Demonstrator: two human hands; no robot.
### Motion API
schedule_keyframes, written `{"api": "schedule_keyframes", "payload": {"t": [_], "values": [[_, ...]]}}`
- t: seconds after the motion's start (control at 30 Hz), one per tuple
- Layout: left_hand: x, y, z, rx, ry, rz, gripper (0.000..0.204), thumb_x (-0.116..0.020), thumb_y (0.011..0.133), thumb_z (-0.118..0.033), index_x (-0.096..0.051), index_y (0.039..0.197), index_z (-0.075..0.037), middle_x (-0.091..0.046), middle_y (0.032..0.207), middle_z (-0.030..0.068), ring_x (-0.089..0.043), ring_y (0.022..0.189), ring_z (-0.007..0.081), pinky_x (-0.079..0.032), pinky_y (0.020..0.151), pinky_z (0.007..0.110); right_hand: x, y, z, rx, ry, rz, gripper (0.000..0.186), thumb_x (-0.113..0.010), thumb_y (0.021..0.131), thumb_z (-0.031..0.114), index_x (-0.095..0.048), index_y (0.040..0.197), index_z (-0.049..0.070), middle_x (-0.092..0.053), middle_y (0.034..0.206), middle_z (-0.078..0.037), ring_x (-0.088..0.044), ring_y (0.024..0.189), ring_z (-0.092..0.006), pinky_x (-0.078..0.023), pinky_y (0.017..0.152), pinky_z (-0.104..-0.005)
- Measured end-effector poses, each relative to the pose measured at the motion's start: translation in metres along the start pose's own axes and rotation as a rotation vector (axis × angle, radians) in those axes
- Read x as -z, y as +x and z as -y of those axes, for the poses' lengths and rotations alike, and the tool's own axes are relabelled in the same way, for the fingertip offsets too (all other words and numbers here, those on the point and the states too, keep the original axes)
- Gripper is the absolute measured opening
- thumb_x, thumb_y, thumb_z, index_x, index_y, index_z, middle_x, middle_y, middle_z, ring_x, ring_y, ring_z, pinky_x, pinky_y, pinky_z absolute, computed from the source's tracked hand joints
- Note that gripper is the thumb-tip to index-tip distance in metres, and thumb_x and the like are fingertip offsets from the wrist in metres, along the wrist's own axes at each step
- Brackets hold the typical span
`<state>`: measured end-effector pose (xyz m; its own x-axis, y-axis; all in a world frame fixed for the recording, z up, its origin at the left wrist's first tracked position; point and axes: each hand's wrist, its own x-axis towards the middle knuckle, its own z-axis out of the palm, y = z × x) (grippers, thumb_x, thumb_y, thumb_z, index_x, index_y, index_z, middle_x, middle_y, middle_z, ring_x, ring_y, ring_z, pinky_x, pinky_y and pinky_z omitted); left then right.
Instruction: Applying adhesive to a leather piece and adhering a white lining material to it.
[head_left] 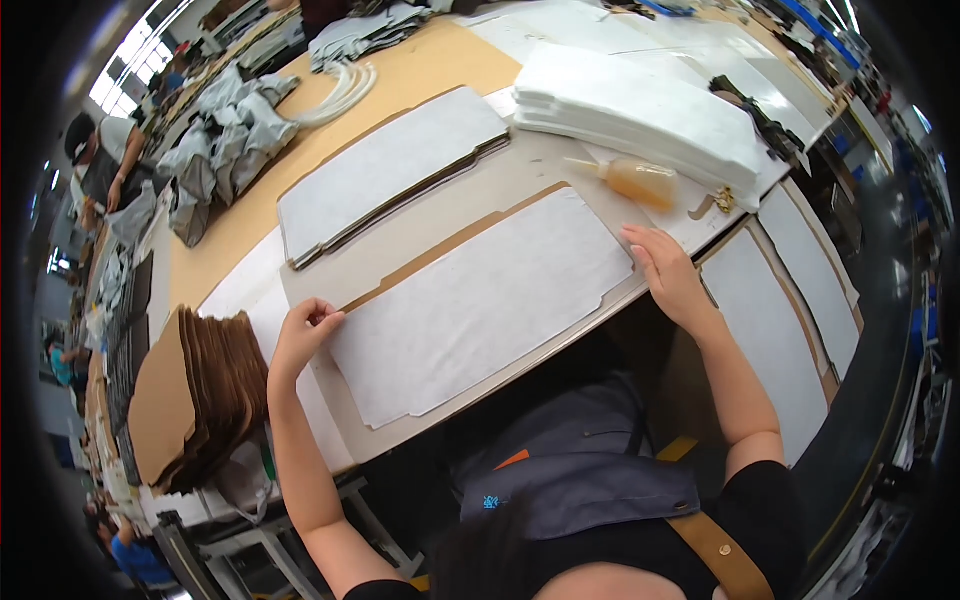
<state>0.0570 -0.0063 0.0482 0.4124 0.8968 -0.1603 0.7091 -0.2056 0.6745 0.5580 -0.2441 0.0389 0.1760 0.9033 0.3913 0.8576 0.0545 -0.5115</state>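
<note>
A brown cardboard panel faced with a white sheet (490, 300) lies flat on a grey board (390, 430) at the table edge before me. A brown strip shows along its far side. At its far left corner my left hand (305, 335) is closed, thumb and forefinger pinched on the edge. My right hand (665, 270) rests at the panel's right end, fingers stretched out and touching or nearly touching the edge. Just beyond lies a stack of similar white-faced panels (395, 165).
Brown cardboard pieces (200, 400) stand stacked at left. Thick white sheets (640, 110) and a bottle of amber liquid (640, 183) lie at far right. More white-faced panels (770, 330) are at right. Grey fabric (230, 130) and white tubing (345, 95) lie farther back. Other people work at left.
</note>
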Motion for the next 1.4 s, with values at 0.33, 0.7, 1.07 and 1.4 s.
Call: {"api": "schedule_keyframes", "payload": {"t": [0.33, 0.7, 1.07, 1.4], "values": [[0.006, -0.067, -0.107, -0.641, -0.214, -0.793, 0.013, -0.072, 0.098, -0.004, -0.062, 0.101, 0.003, -0.065, 0.085, 0.0082, -0.058, 0.080, 0.0116, -0.048, 0.075, 0.027, -0.047, 0.067, -0.034, -0.255, 0.522, 0.072, 0.040, -0.069, 0.099, 0.017, -0.062, 0.135, -0.002, -0.067, 0.118, -0.008, -0.060, 0.098, -0.0144, -0.051, 0.089, -0.0297], [0.047, -0.085, -0.085, -0.527, -0.304, -0.900, 0.017, -0.067, 0.105, -0.017, -0.060, 0.108, -0.002, -0.062, 0.095, 0.0020, -0.056, 0.083, 0.0077, -0.047, 0.076, 0.023, -0.020, 0.058, 0.007, -0.262, 1.072, 0.008, 0.021, -0.064, 0.107, 0.026, -0.067, 0.096, 0.008, -0.059, 0.083, 0.010, -0.051, 0.078, -0.0019, -0.044, 0.074, -0.0197], [-0.036, 0.006, 0.008, 0.063, -0.306, -0.075, 0.044, -0.046, 0.114, -0.040, -0.062, 0.136, -0.005, -0.057, 0.091, -0.0052, -0.047, 0.078, 0.0027, -0.039, 0.068, 0.020, -0.008, -0.030, -0.009, -0.583, 0.865, 0.008, 0.037, -0.051, 0.112, 0.035, -0.068, 0.113, 0.001, -0.066, 0.098, 0.003, -0.060, 0.091, -0.0073, -0.051, 0.082, -0.0296], [-0.045, -0.068, -0.024, 0.019, -0.423, 0.125, 0.036, -0.070, 0.101, -0.012, -0.062, 0.130, 0.008, -0.072, 0.118, 0.0093, -0.065, 0.106, 0.0137, -0.050, 0.095, 0.028, 0.007, -0.074, -0.017, -0.473, 0.614, 0.133, 0.026, -0.067, 0.105, 0.025, -0.065, 0.096, 0.000, -0.057, 0.078, 0.004, -0.049, 0.073, -0.0071, -0.045, 0.066, -0.0301]]}}
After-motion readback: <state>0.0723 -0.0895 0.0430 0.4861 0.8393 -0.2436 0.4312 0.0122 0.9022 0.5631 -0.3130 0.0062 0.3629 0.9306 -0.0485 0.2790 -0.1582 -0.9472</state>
